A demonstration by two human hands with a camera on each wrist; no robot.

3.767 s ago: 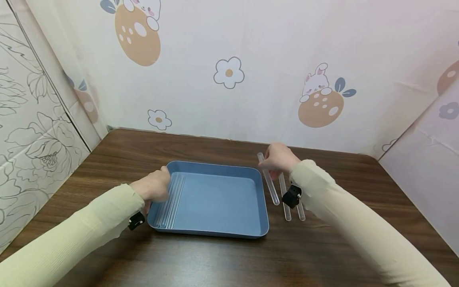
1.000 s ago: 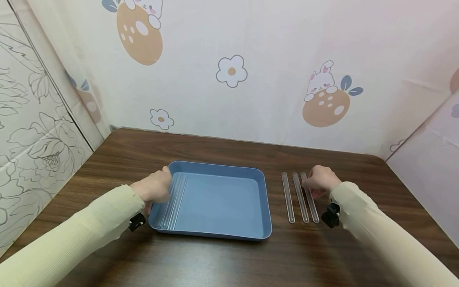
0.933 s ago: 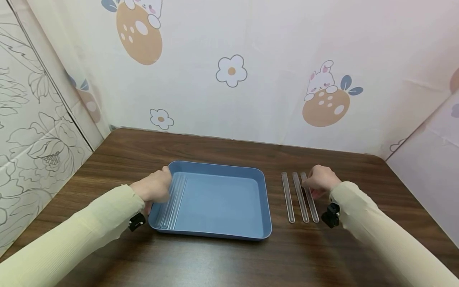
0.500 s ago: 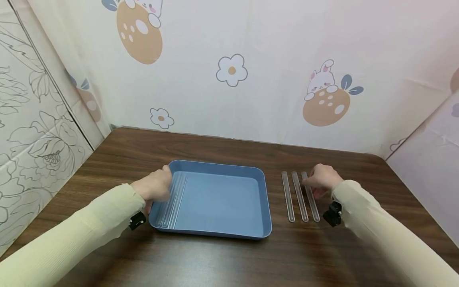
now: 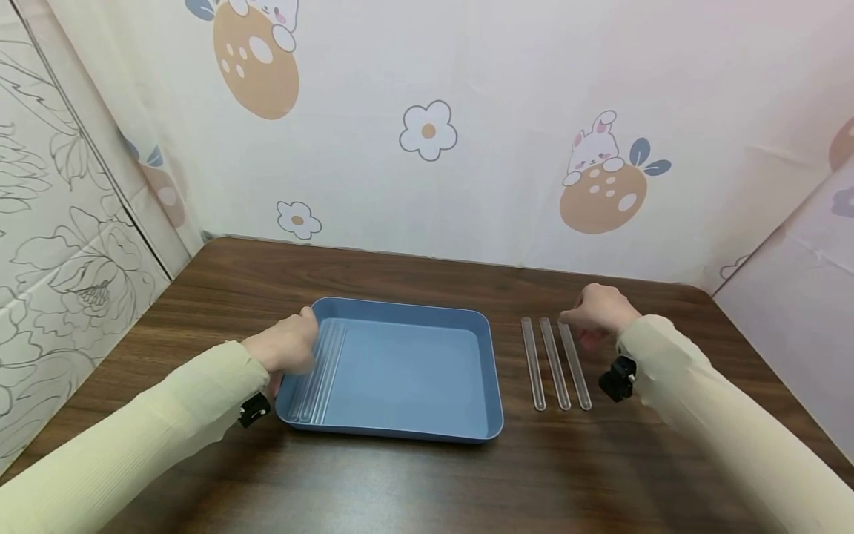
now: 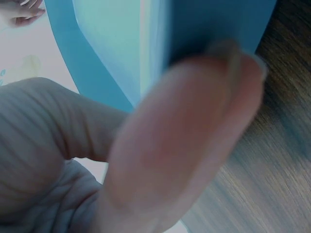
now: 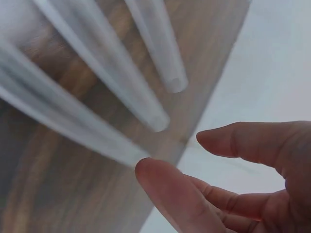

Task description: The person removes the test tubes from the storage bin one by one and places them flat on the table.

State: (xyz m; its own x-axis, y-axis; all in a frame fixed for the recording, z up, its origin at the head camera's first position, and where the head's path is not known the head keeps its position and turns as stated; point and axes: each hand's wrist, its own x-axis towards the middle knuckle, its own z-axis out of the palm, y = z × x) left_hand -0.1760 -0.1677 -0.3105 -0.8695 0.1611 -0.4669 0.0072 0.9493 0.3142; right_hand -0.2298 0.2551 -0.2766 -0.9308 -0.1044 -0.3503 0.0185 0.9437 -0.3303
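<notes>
My left hand (image 5: 287, 345) grips the left rim of a shallow blue tray (image 5: 407, 378), its thumb (image 6: 170, 145) outside the wall in the left wrist view. Inside the tray, several clear test tubes (image 5: 322, 374) lie side by side along the left wall. To the right of the tray, three more lie in a row on the table: a left test tube (image 5: 532, 363), a middle one (image 5: 555, 363) and a right one (image 5: 575, 367). My right hand (image 5: 600, 308) hovers by the far end of the right tube, thumb and fingers (image 7: 170, 189) apart with nothing between them.
Everything stands on a dark wooden table (image 5: 427, 482). A patterned curtain (image 5: 427, 200) hangs right behind its far edge, with more cloth along the left and right sides.
Earlier my right hand held a test tube beside the tray; now three lie on the table. Over the last half second that hand rises slightly off the right tube. The left hand stays put.
</notes>
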